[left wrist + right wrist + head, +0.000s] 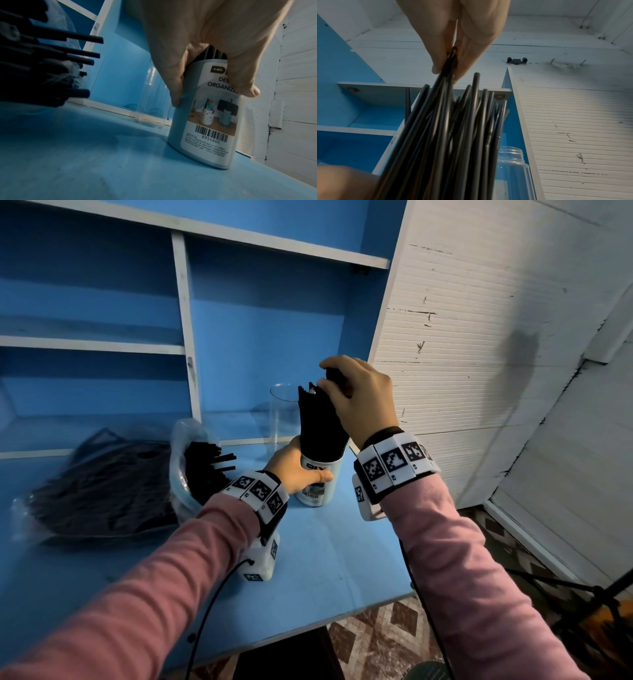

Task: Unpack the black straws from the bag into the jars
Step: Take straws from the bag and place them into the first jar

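One jar (318, 481), the labelled grey one, already stands packed with black straws (320, 422) near the worktop's (325, 559) right edge; the left hand (294, 470) wraps its fingers round it while the right hand (359, 398) pinches a few straw tops between thumb and fingertips. Many more straws lie in the open bag (102, 491) at the left, some poking from its mouth, so I judge most of the job remains. Just behind the grey jar stands a clear jar (282, 419), apparently empty, which crowds it closely; blue shelves (102, 344) rise behind.
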